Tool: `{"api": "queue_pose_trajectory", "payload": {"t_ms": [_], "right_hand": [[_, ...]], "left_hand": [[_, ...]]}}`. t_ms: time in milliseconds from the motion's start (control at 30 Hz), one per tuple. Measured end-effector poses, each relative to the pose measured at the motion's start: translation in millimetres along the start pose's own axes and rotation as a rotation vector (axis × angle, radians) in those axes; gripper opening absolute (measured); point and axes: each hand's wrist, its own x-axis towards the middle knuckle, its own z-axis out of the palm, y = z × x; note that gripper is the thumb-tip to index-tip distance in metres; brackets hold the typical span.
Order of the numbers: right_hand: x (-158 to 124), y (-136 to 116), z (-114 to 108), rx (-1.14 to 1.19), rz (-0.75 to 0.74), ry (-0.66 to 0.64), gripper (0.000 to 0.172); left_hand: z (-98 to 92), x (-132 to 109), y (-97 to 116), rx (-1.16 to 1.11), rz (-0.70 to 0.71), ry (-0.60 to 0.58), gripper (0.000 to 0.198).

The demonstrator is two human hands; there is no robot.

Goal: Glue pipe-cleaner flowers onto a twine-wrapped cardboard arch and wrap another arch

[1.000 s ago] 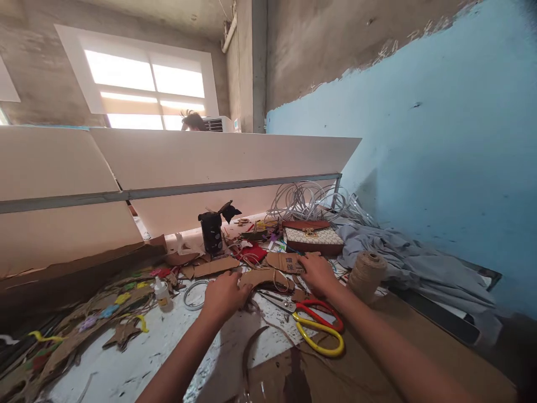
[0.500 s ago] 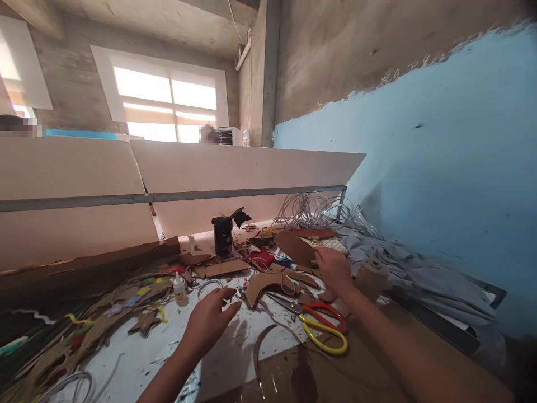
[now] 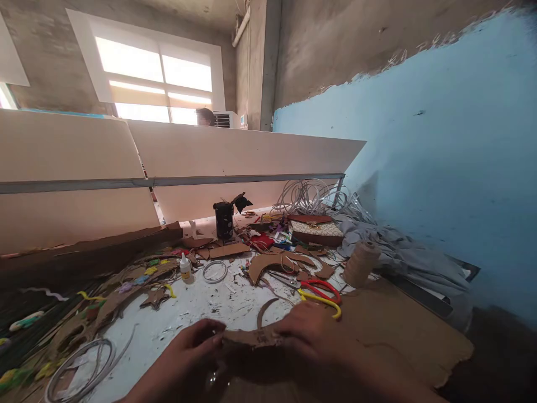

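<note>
A brown cardboard piece with dark printed marks on it spans the space between my two hands, close in front of me. Fingers of my left hand are closed on its left end. My right hand, a little blurred, grips the other end from above. Just beyond the right hand lie scissors with one red and one yellow handle. A curved cardboard cutout rests past them, and a thin curved strip lies behind the held piece. The lower part of the held piece is dark and hard to make out.
A twine cone, a patterned handbag and grey cloth stand or lie at right. A glue bottle, a wire ring and a cardboard star are at left. A white partition closes the back.
My right hand has brought the cardboard piece from in front of the handbag back toward me, uncovering the bag. My left hand has come nearer and closed on the piece. The view has tilted down.
</note>
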Motion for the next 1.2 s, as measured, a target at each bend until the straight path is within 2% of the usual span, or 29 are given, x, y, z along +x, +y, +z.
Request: {"api": "queue_pose_trajectory", "payload": {"t_ms": [100, 167, 300, 367, 500, 600, 700, 767, 967, 1033, 1100, 1200], "right_hand": [[20.0, 29.1, -12.4, 0.204, 0.342, -0.070, 0.050], [37.7, 49.4, -20.9, 0.251, 0.386, -0.171, 0.055], [67.8, 73.2, -24.0, 0.250, 0.364, -0.312, 0.035], [78.0, 79.8, -20.8, 0.186, 0.396, -0.291, 0.030], [90.2, 93.6, -13.3, -0.063, 0.540, -0.128, 0.023], [93.7, 104.8, -9.9, -0.202, 0.611, -0.063, 0.033], [94.9, 114.2, -10.5, -0.242, 0.623, -0.074, 0.054], [95.2, 118.0, -12.6, -0.236, 0.621, -0.093, 0.061], [96.1, 114.7, -15.0, -0.105, 0.609, -0.090, 0.059], [96.8, 110.1, -15.7, -0.017, 0.616, -0.067, 0.052], [97.1, 102.9, -18.7, 0.103, 0.623, -0.041, 0.038], [95.8, 83.2, -26.2, 0.321, 0.587, -0.042, 0.030]], "left_hand": [[1.5, -19.3, -6.4, -0.060, -0.024, 0.024, 0.045], [1.0, -23.0, -5.0, -0.032, -0.026, 0.050, 0.044], [-2.5, -19.5, -1.4, 0.134, -0.002, 0.076, 0.042], [-3.3, -17.3, -1.8, 0.169, -0.001, 0.097, 0.040], [-2.4, -15.2, -5.5, 0.153, -0.021, 0.110, 0.037], [-2.4, -14.3, -8.0, 0.130, -0.032, 0.105, 0.035], [-3.4, -13.7, -9.9, 0.124, -0.028, 0.091, 0.034], [-3.5, -13.8, -10.3, 0.123, -0.010, 0.088, 0.033], [-1.2, -16.0, -5.9, 0.204, 0.025, 0.113, 0.030], [-1.3, -15.9, -4.0, 0.249, 0.045, 0.114, 0.031], [-2.7, -14.7, -1.9, 0.290, 0.076, 0.125, 0.033], [-6.6, -10.0, 3.9, 0.353, 0.183, 0.227, 0.044]]}}
